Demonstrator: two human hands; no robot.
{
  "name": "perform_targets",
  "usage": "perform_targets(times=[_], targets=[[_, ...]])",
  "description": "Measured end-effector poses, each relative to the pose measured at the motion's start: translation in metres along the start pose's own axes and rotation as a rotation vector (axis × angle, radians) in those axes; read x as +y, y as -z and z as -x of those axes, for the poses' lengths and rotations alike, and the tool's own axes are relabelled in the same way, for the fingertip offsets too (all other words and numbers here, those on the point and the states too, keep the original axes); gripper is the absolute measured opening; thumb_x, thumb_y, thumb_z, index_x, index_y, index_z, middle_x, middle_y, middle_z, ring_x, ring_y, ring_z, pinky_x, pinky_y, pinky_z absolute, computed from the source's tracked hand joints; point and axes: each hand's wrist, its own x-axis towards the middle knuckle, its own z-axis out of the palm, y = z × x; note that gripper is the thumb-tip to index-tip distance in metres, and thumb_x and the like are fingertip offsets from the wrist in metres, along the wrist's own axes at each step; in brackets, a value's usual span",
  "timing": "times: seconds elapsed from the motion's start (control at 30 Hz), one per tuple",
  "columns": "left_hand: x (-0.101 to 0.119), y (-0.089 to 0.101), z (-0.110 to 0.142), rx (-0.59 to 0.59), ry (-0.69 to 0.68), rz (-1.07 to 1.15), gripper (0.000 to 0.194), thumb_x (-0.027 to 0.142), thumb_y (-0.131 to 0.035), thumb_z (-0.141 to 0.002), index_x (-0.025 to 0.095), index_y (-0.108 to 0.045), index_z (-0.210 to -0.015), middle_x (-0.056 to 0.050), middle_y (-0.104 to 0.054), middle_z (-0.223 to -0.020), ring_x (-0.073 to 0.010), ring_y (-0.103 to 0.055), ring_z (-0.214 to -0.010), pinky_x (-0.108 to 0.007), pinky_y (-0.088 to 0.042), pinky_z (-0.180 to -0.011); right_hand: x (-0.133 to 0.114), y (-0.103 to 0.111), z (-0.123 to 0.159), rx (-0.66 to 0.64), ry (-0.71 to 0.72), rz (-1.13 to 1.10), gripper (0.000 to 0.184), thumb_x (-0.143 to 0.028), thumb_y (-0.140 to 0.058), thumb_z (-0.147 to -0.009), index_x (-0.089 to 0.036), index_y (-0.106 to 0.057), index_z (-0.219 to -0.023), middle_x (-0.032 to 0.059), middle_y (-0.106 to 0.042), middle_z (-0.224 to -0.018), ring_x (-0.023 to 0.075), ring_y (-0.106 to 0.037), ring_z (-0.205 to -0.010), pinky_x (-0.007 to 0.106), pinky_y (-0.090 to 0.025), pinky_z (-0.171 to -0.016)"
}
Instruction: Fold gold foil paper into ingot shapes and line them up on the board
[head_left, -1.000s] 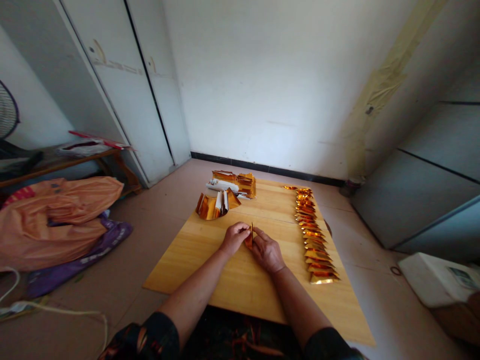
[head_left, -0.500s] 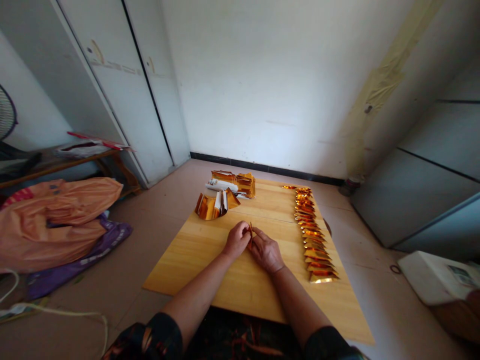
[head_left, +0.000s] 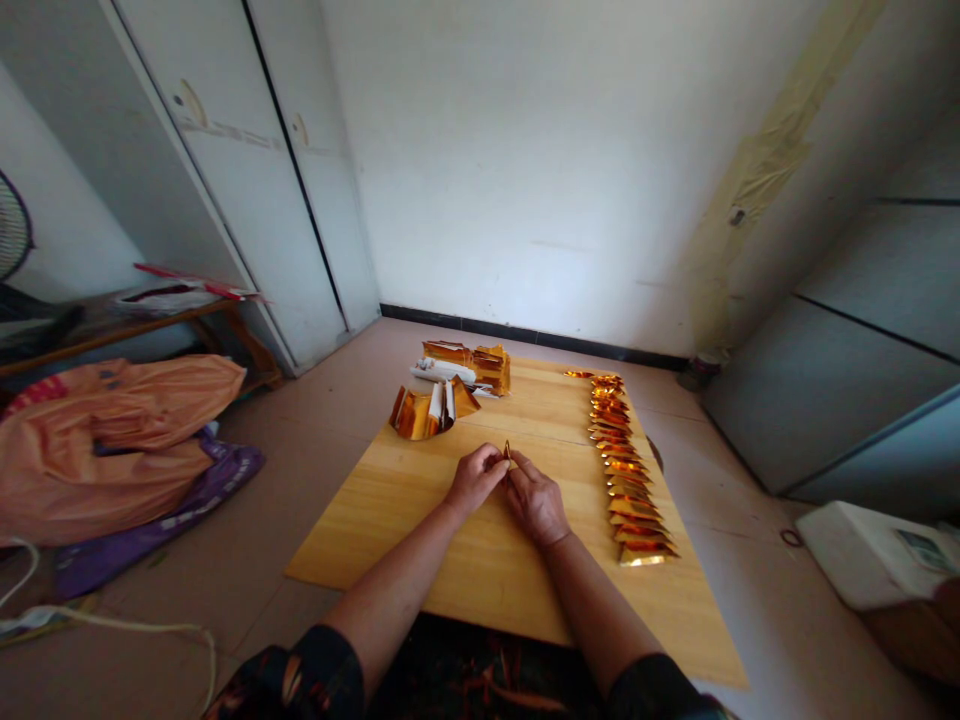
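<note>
Over the middle of the wooden board (head_left: 405, 510), my left hand (head_left: 478, 477) and my right hand (head_left: 536, 500) meet, both closed on one small piece of gold foil paper (head_left: 508, 449). Only its narrow upper tip shows between the fingers; the rest is hidden. To the right runs a long row of folded gold foil paper pieces (head_left: 630, 490), leaning on one another. Curved gold foil sheets with white backs (head_left: 420, 415) lie beyond my left hand. Behind them is another stack of gold foil sheets (head_left: 491, 370).
A white wall and grey cabinet (head_left: 300, 200) stand beyond the board. Orange and purple bags (head_left: 135, 430) lie on the floor at left, near a pale cable (head_left: 135, 622). A white box (head_left: 870, 555) sits at right, below a grey cabinet-like unit (head_left: 840, 380).
The foil piece between my hands has turned slightly, its tip now looking narrow and looped. My fingers have shifted a little to the right; the row and sheets are unmoved.
</note>
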Motion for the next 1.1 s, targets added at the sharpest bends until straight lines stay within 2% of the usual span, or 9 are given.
perform_targets(times=[0.17,0.47,0.6,0.77,0.93,1.1], targets=[[0.0,0.005,-0.003,-0.127,0.039,0.149,0.016,0.03,-0.06,-0.071,0.016,-0.053,-0.075,0.003,-0.055,-0.069,-0.0107,-0.052,-0.066,-0.021,-0.042,-0.062,-0.002,0.005,-0.001,-0.021,-0.031,-0.015,0.021,-0.017,-0.041,-0.088,-0.02,-0.062,-0.094,0.0094,-0.057,-0.128,0.0148,-0.065,-0.096,0.024,-0.052,-0.081],[-0.004,0.006,-0.004,-0.163,0.092,0.217,0.017,0.016,-0.063,-0.061,0.015,-0.056,-0.077,0.003,-0.057,-0.069,-0.0103,-0.053,-0.065,-0.021,-0.042,-0.06,0.001,0.0,-0.001,0.011,-0.071,-0.005,0.02,-0.017,-0.04,-0.089,-0.019,-0.06,-0.086,0.0094,-0.06,-0.119,0.0124,-0.065,-0.087,0.02,-0.051,-0.074],[-0.01,-0.001,-0.004,-0.092,0.089,0.18,0.025,0.009,-0.06,-0.061,0.015,-0.059,-0.085,0.002,-0.062,-0.076,-0.0113,-0.058,-0.07,-0.02,-0.045,-0.065,0.002,-0.002,-0.002,0.012,-0.101,0.017,0.018,-0.018,-0.041,-0.09,-0.018,-0.059,-0.085,0.0084,-0.064,-0.106,0.0106,-0.063,-0.077,0.018,-0.048,-0.068],[-0.017,-0.018,-0.005,0.072,0.151,0.09,0.024,0.002,-0.055,-0.06,0.016,-0.059,-0.079,0.002,-0.065,-0.072,-0.0113,-0.06,-0.069,-0.018,-0.045,-0.063,0.0,-0.002,-0.003,-0.034,-0.169,0.088,0.016,-0.021,-0.044,-0.09,-0.018,-0.058,-0.082,0.0038,-0.062,-0.085,0.0091,-0.059,-0.064,0.017,-0.039,-0.056],[-0.012,-0.025,-0.004,0.156,0.182,-0.024,0.029,-0.004,-0.05,-0.057,0.017,-0.058,-0.076,0.004,-0.065,-0.071,-0.0095,-0.06,-0.065,-0.017,-0.044,-0.061,0.001,-0.004,-0.004,-0.034,-0.227,0.149,0.017,-0.021,-0.043,-0.091,-0.018,-0.056,-0.08,0.0027,-0.06,-0.082,0.0088,-0.056,-0.061,0.018,-0.033,-0.053],[-0.002,-0.023,-0.003,0.201,0.213,-0.058,0.024,-0.002,-0.054,-0.058,0.017,-0.056,-0.073,0.003,-0.065,-0.069,-0.0098,-0.06,-0.064,-0.017,-0.044,-0.059,0.001,-0.005,-0.003,-0.03,-0.273,0.19,0.02,-0.023,-0.042,-0.092,-0.018,-0.057,-0.08,0.0024,-0.059,-0.081,0.0088,-0.053,-0.059,0.02,-0.029,-0.051]])
